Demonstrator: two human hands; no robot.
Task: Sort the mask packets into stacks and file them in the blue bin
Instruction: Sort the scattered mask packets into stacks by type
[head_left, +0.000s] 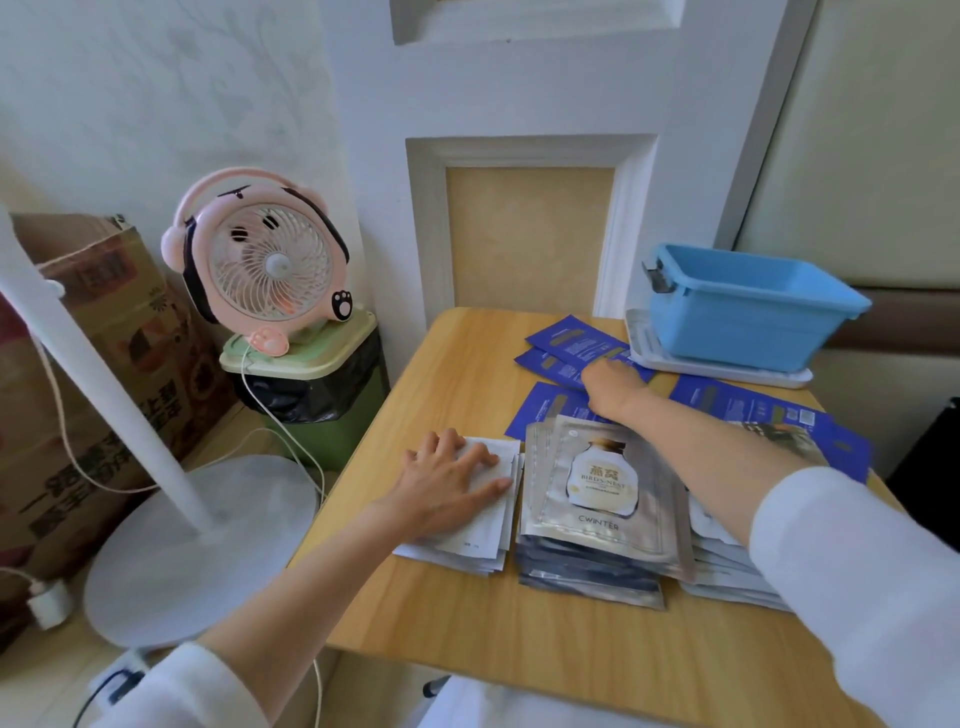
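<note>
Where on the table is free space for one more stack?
Bare: the near strip of the table before the white stack and silver stack, and the far-left corner beside the blue packets. Crowded: the right side, up to the blue bin.

Silver foil mask packets (597, 509): central stack (bottle print up). Dark-blue flat packets (571, 343): scattered behind. Light-blue plastic bin (748, 306): far-right corner, upright.

light wood table (441, 613), stack of white packets (485, 540) near the left edge, silver packet stack (597, 519) just beside it, another pale stack (722, 571) on the right, loose blue packets (571, 340) scattered further back, white tray (717, 366) at the far right corner
</note>
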